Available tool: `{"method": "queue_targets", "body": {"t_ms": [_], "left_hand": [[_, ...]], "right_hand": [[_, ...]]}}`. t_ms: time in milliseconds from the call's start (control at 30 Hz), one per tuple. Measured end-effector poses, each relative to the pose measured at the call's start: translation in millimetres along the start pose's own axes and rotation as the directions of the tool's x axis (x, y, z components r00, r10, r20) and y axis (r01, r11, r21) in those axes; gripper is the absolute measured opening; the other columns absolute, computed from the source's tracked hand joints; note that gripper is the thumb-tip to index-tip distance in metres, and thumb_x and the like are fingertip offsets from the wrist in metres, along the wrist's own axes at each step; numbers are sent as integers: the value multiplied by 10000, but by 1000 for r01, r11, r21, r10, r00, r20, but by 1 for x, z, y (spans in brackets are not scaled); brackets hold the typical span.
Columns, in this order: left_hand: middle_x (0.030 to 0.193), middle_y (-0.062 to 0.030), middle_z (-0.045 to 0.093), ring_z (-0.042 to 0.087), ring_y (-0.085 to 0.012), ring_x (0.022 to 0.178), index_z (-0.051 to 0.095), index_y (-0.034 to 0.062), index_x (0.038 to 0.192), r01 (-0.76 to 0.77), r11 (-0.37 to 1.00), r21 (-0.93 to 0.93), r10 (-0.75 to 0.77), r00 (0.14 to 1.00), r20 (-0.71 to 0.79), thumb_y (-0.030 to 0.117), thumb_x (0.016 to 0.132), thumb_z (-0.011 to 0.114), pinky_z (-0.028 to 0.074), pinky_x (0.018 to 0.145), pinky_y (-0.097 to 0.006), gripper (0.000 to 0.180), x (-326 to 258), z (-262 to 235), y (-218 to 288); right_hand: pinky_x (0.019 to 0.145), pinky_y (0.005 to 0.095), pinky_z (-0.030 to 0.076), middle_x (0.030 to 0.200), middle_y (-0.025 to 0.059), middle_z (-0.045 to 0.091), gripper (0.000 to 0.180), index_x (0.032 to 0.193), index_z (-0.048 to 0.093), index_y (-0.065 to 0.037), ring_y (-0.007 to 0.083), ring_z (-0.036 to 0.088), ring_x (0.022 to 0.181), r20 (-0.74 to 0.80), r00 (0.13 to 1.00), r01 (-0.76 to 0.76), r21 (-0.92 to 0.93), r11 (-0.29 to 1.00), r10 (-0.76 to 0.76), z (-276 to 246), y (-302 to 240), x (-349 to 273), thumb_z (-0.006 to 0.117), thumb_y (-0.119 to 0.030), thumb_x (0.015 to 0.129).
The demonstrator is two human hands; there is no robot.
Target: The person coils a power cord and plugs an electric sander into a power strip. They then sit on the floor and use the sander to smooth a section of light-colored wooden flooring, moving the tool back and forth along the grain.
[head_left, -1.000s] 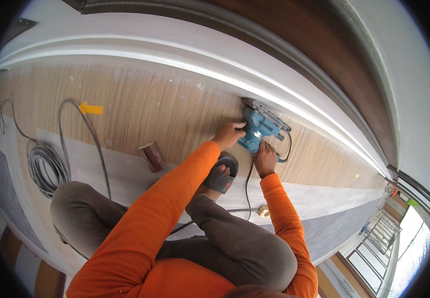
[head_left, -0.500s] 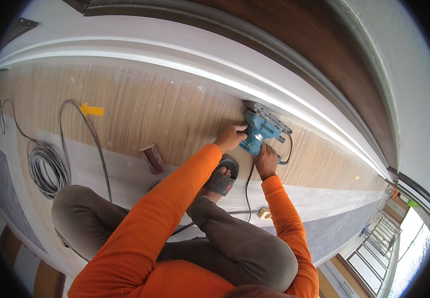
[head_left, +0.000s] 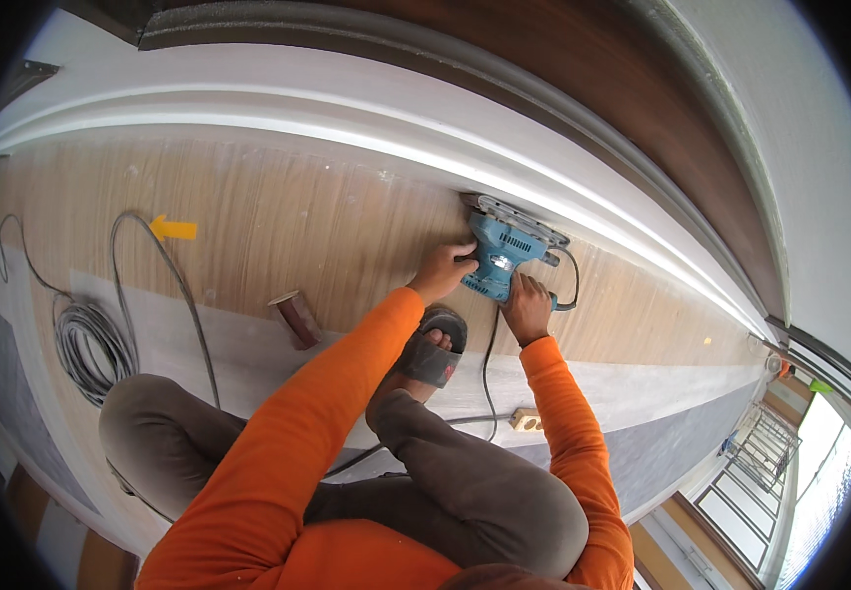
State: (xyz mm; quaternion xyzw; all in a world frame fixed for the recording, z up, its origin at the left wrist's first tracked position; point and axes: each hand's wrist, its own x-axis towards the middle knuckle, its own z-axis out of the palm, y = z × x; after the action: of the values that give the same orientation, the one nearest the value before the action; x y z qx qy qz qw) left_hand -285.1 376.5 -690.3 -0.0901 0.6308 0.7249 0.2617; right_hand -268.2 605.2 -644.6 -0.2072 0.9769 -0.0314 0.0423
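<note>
A teal electric sheet sander lies on its side, its flat pad turned to the lower edge of the white wall moulding. My left hand is closed on the left side of the sander's body, thumb and fingers pressed against it. Lower down on the right, my right hand wraps the body near where the cord leaves; part of its grip is hidden behind the tool. Between my forearms, my sandalled foot rests just below the sander.
A rolled piece of reddish-brown sandpaper lies left of my foot. Further left are a coil of grey cable and a yellow arrow sticker on the wood-look floor. A socket block sits by my right forearm, cords running past it.
Both hands have shifted the sander a little left in view, and its pad now lies more nearly along the moulding. The view has also moved slightly.
</note>
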Motion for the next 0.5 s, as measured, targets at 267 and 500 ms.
{"method": "queue_targets", "body": {"t_ms": [267,500], "left_hand": [[1290,-294,691,708,-332,1170,608,-87,1384,-75,995,65,76,997,-5,242,922,722,530,994,-357,578,-1,4,1],[1303,-295,686,701,-311,1188,579,-111,1400,-73,997,18,73,997,-29,246,944,713,524,1011,-354,594,-5,7,3]], "right_hand": [[726,458,562,855,124,695,335,999,644,-60,349,696,802,22,998,-56,47,997,55,3,0,-7,819,-233,773],[678,447,560,813,118,686,335,996,645,-59,338,696,760,-15,1000,-15,25,1000,15,0,5,-3,818,-241,775]]}}
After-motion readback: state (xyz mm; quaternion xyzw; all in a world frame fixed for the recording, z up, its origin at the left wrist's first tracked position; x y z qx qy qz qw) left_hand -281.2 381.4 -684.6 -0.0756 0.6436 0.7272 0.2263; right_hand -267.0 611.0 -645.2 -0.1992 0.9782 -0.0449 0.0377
